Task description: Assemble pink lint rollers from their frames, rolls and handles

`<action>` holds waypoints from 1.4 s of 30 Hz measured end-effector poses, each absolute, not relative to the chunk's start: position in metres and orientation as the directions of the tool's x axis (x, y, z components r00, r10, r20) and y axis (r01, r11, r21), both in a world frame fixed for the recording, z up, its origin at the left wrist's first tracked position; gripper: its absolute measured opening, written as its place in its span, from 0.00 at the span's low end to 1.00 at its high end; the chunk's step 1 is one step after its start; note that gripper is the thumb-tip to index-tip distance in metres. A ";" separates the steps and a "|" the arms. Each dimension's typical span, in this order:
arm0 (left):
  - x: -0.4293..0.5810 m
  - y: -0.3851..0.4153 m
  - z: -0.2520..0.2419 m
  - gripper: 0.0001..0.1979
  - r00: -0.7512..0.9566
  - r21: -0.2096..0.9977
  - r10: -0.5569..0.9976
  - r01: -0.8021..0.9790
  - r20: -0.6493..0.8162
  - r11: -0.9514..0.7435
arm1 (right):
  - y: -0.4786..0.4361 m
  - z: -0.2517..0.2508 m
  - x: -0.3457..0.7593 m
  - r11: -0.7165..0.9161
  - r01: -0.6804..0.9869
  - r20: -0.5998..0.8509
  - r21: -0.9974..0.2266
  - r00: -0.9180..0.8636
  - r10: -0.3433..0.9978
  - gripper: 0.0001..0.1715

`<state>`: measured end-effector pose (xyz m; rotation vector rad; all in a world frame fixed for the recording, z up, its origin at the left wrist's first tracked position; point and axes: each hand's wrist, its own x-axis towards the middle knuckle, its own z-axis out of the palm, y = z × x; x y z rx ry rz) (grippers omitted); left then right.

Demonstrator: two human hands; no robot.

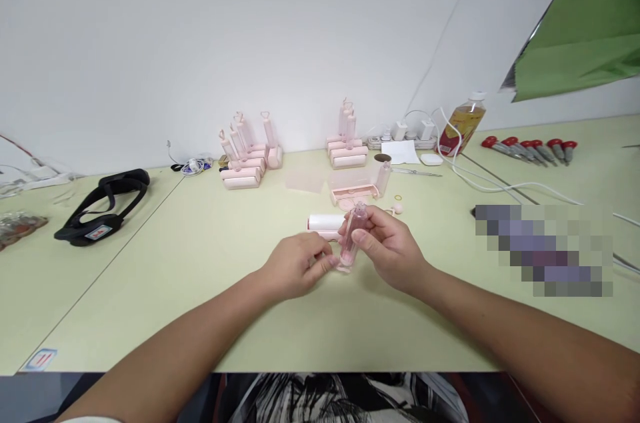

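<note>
My right hand [393,246] is wrapped round a translucent pink tube-shaped handle [351,236], held tilted above the table with its narrower end up. Beside its lower end is my left hand [300,264], fingers curled and thumb and fingertips pinched close to a small pale pink piece [343,269]. Whether the left fingers grip that piece is hard to make out. Just behind the hands lies a white lint roller [326,222] with a pink base, partly covered by them. An open pink roller case [355,192] is farther back, with another clear pink handle [383,177] next to it.
Several pink lint rollers [243,173] stand at the back left, more [349,155] at the back centre. Tweezers [415,172], a power strip with white cables, a drink bottle [463,123] and red-handled screwdrivers [537,149] are to the right. A black headset [103,209] lies left.
</note>
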<state>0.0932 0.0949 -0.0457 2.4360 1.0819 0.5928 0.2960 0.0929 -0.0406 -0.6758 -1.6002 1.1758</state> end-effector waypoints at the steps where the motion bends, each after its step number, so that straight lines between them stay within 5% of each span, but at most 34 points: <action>1: 0.092 0.097 -0.046 0.14 0.558 0.456 0.781 0.639 0.280 -0.620 | 0.093 -0.042 0.296 0.373 -0.105 0.384 -0.922 -0.359 0.851 0.11; 4: 0.088 0.104 -0.049 0.16 0.475 0.296 0.785 0.743 0.398 -0.600 | 0.094 -0.049 0.297 0.443 -0.010 0.419 -0.896 -0.347 0.839 0.14; 9: 0.087 0.114 -0.059 0.27 0.522 0.187 0.808 0.795 0.274 -0.577 | 0.092 -0.057 0.298 0.522 0.093 0.443 -0.848 -0.418 0.794 0.25; 22: 0.087 0.108 -0.053 0.16 0.430 0.282 0.872 0.828 0.234 -0.484 | 0.090 -0.055 0.296 0.480 -0.047 0.420 -0.876 -0.564 0.711 0.12; 33: 0.087 0.107 -0.055 0.26 0.355 0.385 0.925 0.841 0.138 -0.380 | 0.088 -0.048 0.298 0.491 -0.031 0.417 -0.871 -0.577 0.703 0.08; 38: 0.085 0.109 -0.050 0.22 0.290 0.564 0.954 0.777 0.073 -0.279 | 0.090 -0.052 0.297 0.460 -0.014 0.395 -0.888 -0.534 0.748 0.15; 42: 0.079 0.117 -0.047 0.27 0.249 0.908 0.967 0.416 -0.055 -0.055 | 0.097 -0.054 0.299 0.383 0.095 0.314 -0.919 -0.412 0.856 0.25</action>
